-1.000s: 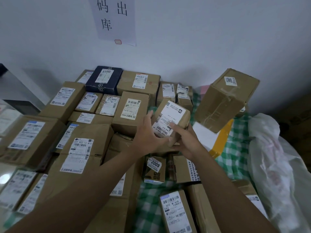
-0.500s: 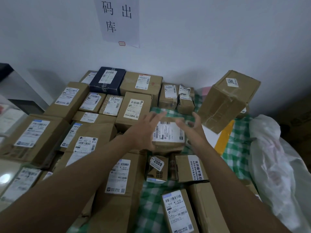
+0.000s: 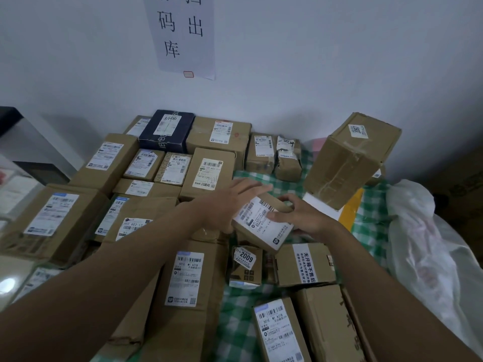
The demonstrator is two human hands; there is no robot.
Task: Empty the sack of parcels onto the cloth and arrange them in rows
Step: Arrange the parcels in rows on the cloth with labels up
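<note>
Parcels mostly sit in rows on my left; my right grip (image 3: 300,218) pinches a small box (image 3: 264,223), left grip (image 3: 227,202) flat against it, loose ones near.

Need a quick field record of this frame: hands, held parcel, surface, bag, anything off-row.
left hand: fingers straight, against the left side of the small parcel
right hand: thumb and fingers curled round the small parcel
small parcel: tilted, label up, over the checked cloth
checked cloth: green and white, bare patch just beyond the hands
rows: labelled cartons packed at left and along the wall
off-row: large carton tilted at right
sack: white plastic, far right
</note>
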